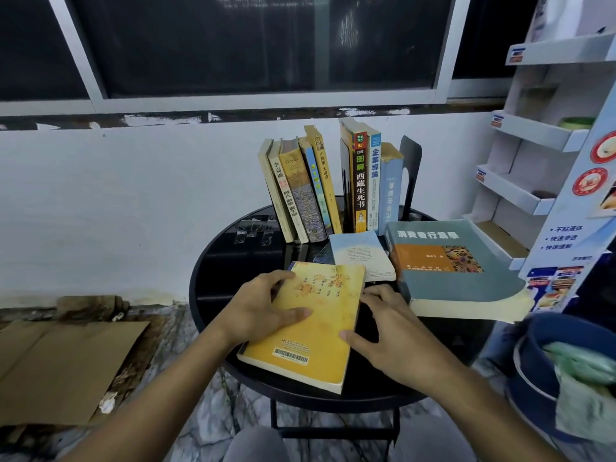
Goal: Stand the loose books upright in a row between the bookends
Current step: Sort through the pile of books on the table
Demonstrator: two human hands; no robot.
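Three loose books lying flat near: yellow book [310, 325], pale book [361, 255], thick grey-blue book [456, 265] at right; standing books [330, 185] leaning far, black bookend [411, 168] rightmost

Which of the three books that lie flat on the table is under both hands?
The yellow book nearest the person; the pale blue book and the thick grey-blue book lie untouched.

Round black table [213, 281] — upright books [328, 185], three flat books [456, 265], black bookend [411, 161].
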